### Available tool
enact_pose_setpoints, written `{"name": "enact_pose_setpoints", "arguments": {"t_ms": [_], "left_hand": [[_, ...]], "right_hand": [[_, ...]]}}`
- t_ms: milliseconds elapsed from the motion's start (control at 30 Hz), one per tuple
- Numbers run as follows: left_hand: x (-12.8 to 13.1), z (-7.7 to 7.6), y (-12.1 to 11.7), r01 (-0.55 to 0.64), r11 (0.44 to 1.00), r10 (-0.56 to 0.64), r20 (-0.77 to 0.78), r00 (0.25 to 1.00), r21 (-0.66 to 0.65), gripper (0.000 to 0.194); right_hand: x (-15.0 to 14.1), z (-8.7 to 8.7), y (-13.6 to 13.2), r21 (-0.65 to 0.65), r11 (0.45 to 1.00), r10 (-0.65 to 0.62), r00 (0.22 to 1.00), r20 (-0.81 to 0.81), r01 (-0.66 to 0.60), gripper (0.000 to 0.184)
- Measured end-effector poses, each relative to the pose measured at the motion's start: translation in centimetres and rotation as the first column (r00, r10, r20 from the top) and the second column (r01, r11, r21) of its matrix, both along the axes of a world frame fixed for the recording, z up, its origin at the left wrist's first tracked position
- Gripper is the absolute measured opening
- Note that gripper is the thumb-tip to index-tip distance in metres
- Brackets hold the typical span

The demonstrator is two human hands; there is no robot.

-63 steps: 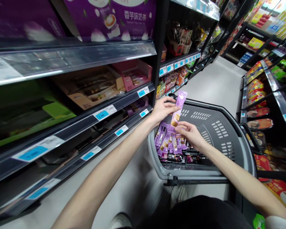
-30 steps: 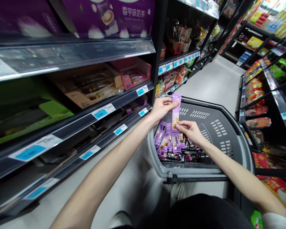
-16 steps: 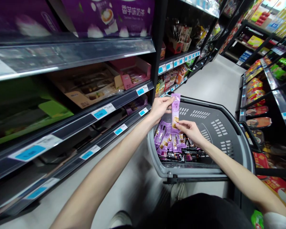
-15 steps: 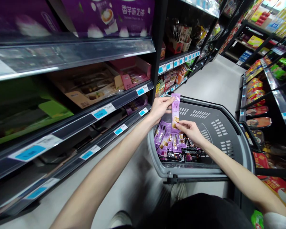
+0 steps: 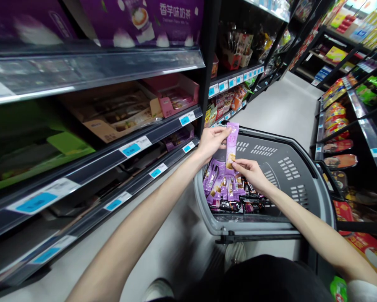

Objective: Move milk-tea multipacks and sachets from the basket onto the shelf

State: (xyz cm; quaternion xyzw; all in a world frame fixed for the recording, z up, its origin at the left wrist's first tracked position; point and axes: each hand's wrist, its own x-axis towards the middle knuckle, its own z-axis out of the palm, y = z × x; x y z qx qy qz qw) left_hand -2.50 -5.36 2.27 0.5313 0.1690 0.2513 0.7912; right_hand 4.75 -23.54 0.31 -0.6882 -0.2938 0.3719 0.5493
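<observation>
From the head camera, both bare arms reach forward over a grey plastic shopping basket that stands in the aisle between two runs of black shelving. The left hand is closed in a pinch on the top end of a slim purple foil sachet, thumb and fingertips pressed against its upper edge. The right hand pinches the bottom end of the same sachet between thumb and forefinger, its other fingers loosely curled. The sachet stands nearly upright between the two hands, just above the basket's left inner wall and clear of what lies below.

In the basket's near left corner lies a heap of matching purple sachets, fanned against the wall, with a few dark wrapped bars beside them along the near edge. The rest of the basket floor shows bare grey plastic with slotted vents.

On the left, the top shelf carries a large purple carton with white lettering. Below it sit an open brown cardboard tray of packets and a pink display box, with blue price tags along the shelf rails. The right-hand shelves hold red and yellow packets.
</observation>
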Motion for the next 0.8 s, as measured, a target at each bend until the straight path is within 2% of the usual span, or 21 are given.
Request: {"name": "enact_pose_setpoints", "arguments": {"t_ms": [800], "left_hand": [[0.05,-0.04,0.02,0.004,1.000,-0.004,-0.004,1.000,-0.006,0.054]], "right_hand": [[-0.04,0.07,0.05,-0.008,1.000,-0.002,1.000,-0.013,0.002,0.036]]}}
